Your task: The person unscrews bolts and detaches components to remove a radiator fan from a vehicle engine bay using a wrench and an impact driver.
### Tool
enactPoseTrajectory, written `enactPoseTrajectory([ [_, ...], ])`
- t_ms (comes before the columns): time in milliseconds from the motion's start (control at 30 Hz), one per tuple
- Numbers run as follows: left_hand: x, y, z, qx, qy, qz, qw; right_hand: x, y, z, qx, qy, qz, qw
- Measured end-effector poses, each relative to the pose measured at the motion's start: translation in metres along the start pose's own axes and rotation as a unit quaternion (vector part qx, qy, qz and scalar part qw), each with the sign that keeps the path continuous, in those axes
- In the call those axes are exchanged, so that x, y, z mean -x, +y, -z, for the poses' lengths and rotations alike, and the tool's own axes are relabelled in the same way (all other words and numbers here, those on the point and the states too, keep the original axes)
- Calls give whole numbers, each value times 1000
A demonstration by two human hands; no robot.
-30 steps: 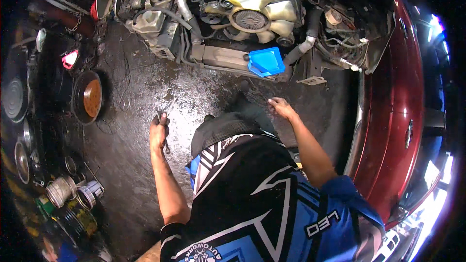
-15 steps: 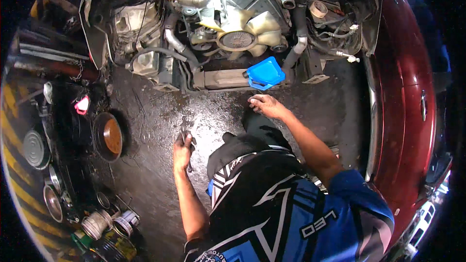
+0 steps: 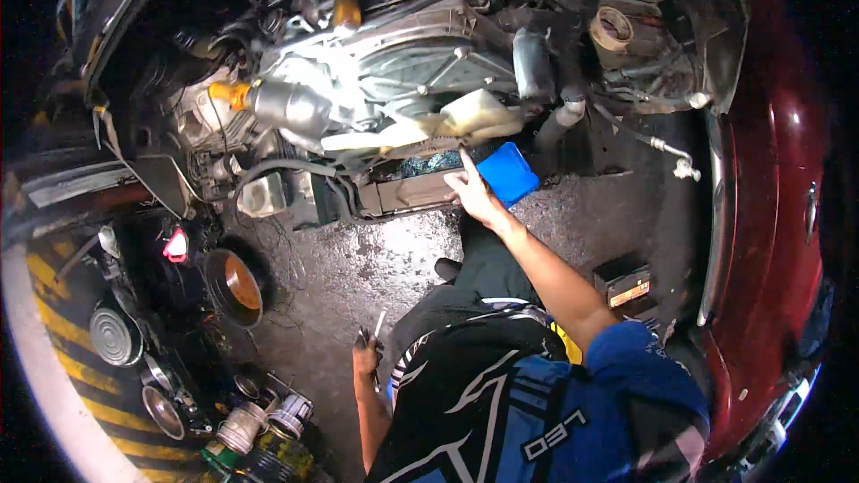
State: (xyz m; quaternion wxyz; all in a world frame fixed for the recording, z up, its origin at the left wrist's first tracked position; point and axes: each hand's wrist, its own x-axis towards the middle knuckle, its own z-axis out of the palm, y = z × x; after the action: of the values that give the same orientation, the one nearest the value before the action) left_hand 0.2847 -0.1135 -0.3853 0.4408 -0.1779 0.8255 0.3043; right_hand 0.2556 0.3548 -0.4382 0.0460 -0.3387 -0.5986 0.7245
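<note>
My right hand (image 3: 474, 192) reaches to the front of the engine bay, index finger stretched out toward the lower edge of the pale cooling fan (image 3: 483, 116). Whether the fingertip touches the fan I cannot tell. Just right of this hand, a blue plastic piece (image 3: 508, 173) is by the brown crossmember (image 3: 403, 193); the hand partly overlaps it. Down beside my body, my left hand (image 3: 367, 360) is closed around a slim metal tool (image 3: 381, 324), its light end sticking up past the fingers. The tool's lower part is mostly hidden.
A silver work lamp with an orange end (image 3: 291, 107) shines over the engine. A roll of tape (image 3: 611, 29) lies at the right of the bay. On the left stand a brown-stained pan (image 3: 234, 286) and several cans. A red car panel (image 3: 769, 215) bounds the right; a battery (image 3: 625, 288) is near it.
My view has moved closer to the engine. My right hand has risen to the fan and its index finger has straightened. My left hand has lowered toward my side, still holding the tool.
</note>
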Motion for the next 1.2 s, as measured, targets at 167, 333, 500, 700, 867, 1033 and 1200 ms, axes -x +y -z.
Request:
enactPoseTrajectory([
  [167,19,29,4,-13,21,23,999,-28,33,-7,94,8,120,988],
  [333,23,68,27,-73,25,122,990,-20,8,-28,-138,83,-53,986],
  [500,17,115,43,-186,60,45,980,-25,-10,-37,-30,152,-69,986],
  [700,-22,153,90,-236,63,-14,970,-35,-4,-50,-218,175,-145,949],
  [867,-103,168,135,-307,-18,-156,939,-14,-19,-32,-288,198,-93,932],
  [1033,-164,246,120,-316,-123,-304,890,66,-18,-56,-283,259,-86,920],
  [1200,-180,280,80,-313,-309,-318,840,147,-1,-127,-216,242,-90,942],
])
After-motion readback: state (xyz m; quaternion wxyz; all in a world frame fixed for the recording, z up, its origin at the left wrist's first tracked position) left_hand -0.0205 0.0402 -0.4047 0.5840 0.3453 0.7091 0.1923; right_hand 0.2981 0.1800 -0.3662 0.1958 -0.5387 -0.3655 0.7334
